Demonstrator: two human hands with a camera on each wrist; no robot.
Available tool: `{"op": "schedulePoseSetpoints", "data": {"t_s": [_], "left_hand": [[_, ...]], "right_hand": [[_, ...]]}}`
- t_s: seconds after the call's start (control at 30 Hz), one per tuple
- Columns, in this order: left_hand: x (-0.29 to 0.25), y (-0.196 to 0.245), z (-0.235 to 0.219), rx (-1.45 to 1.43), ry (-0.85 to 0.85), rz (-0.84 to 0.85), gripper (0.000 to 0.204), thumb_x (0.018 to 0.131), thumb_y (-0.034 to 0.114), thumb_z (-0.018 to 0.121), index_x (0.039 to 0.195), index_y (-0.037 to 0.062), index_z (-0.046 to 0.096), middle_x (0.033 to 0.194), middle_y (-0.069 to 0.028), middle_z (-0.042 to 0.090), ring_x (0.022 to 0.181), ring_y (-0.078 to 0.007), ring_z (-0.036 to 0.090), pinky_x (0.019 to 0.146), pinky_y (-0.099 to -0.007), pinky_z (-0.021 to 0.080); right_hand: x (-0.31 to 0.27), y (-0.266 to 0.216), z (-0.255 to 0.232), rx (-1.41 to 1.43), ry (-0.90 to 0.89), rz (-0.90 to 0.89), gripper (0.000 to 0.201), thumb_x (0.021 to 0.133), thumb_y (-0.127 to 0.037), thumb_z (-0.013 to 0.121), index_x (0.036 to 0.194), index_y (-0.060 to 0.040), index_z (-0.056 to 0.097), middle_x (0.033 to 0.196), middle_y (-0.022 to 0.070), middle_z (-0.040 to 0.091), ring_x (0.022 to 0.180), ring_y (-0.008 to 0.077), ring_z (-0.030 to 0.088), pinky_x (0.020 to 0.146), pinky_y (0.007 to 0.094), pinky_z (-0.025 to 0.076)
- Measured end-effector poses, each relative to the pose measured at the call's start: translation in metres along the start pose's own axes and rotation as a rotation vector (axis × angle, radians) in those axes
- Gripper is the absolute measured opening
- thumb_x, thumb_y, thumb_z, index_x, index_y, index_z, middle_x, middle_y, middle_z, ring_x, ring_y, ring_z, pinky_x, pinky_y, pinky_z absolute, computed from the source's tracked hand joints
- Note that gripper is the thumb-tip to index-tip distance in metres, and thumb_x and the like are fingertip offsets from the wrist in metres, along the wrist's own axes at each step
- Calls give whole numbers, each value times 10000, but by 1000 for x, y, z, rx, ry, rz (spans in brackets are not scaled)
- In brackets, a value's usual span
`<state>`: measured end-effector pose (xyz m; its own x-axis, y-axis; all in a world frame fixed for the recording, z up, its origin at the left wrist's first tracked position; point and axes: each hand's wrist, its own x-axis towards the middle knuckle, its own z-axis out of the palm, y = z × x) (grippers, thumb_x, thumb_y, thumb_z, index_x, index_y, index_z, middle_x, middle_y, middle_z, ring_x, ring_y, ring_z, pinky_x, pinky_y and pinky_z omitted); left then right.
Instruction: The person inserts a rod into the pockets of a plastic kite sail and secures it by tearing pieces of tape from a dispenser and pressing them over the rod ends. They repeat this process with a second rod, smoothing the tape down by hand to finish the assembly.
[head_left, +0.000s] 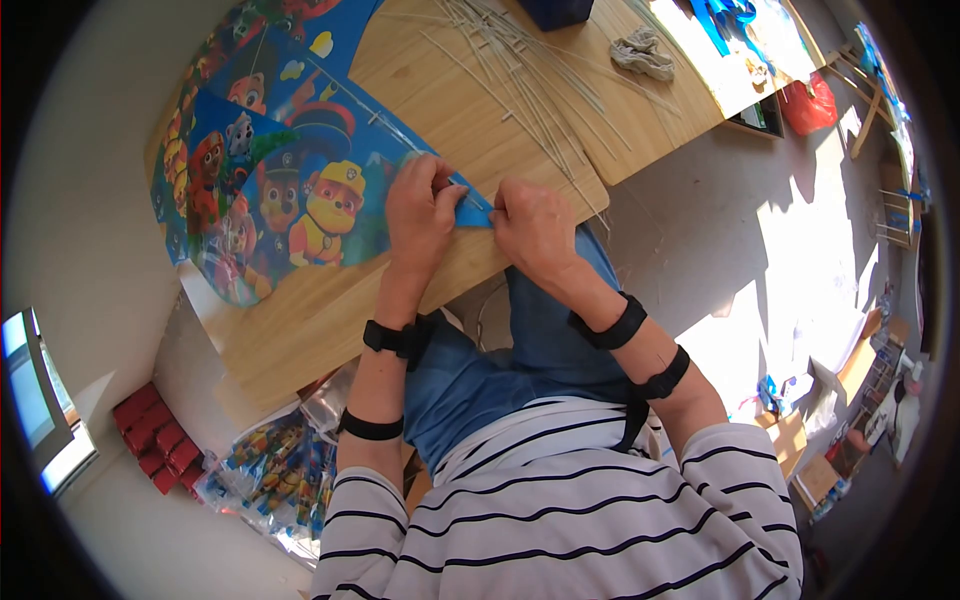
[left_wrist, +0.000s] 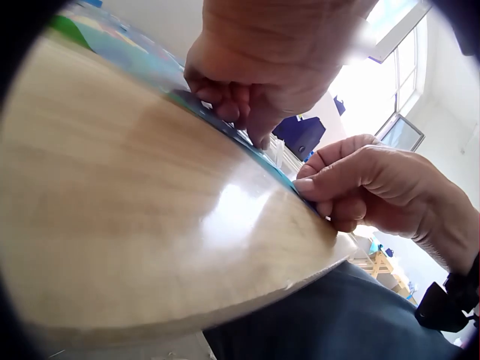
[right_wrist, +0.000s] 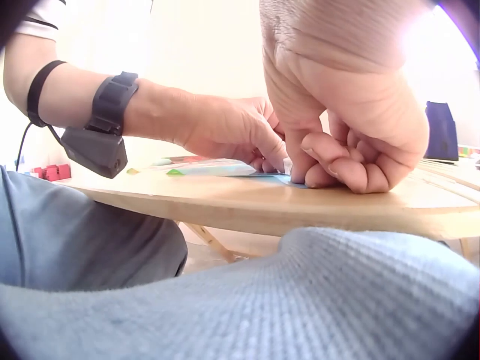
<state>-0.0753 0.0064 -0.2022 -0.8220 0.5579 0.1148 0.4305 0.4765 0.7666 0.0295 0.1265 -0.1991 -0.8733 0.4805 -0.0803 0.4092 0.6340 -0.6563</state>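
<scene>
A blue printed kite (head_left: pixel 275 190) with cartoon dogs lies across the table, its pointed corner near the table's front edge. Along its far edge runs a thin pale rod (head_left: pixel 375 115). My left hand (head_left: pixel 420 210) pinches the kite's edge a little way back from the corner, fingers curled down to it. At the very tip, my right hand (head_left: pixel 538 230) holds the corner between thumb and finger. In the left wrist view, the right thumb (left_wrist: pixel 319 184) presses on the blue edge. The right wrist view shows both hands low over the tabletop, partly hiding the corner.
Several thin rods (head_left: pixel 540 95) lie scattered on the wooden table (head_left: pixel 300 330). A crumpled cloth (head_left: pixel 643 53) and a dark blue box (head_left: pixel 555 10) are beyond them. Packaged colourful items (head_left: pixel 275 470) and red boxes (head_left: pixel 158 438) stand at the lower left.
</scene>
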Motion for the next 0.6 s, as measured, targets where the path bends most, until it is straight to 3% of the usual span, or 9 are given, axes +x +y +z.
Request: {"op": "schedulePoseSetpoints", "data": {"t_s": [0.43, 0.53, 0.6], "left_hand": [[-3, 2, -3, 0, -36, 11, 285, 707, 19, 768, 933, 17, 594, 824, -57, 558, 739, -173, 548, 673, -290, 473], [-3, 4, -3, -21, -30, -7, 300, 673, 77, 781, 896, 39, 582, 818, -96, 570, 767, -274, 573, 688, -385, 467], [-2, 5, -4, -14, -34, 4, 315, 669, 90, 791, 899, 39, 582, 816, -92, 567, 766, -270, 571, 690, -385, 466]], "right_hand": [[-7, 3, -3, -50, -4, 53, 116, 735, -144, 720, 773, -64, 645, 753, 152, 664, 755, 365, 656, 646, 466, 501], [-7, 3, -4, -49, -6, 54, 116, 738, -147, 721, 774, -65, 648, 756, 151, 666, 758, 363, 658, 647, 465, 502], [-7, 3, -4, -48, -8, 54, 116, 741, -149, 723, 773, -65, 649, 759, 148, 668, 761, 361, 659, 647, 464, 502]]}}
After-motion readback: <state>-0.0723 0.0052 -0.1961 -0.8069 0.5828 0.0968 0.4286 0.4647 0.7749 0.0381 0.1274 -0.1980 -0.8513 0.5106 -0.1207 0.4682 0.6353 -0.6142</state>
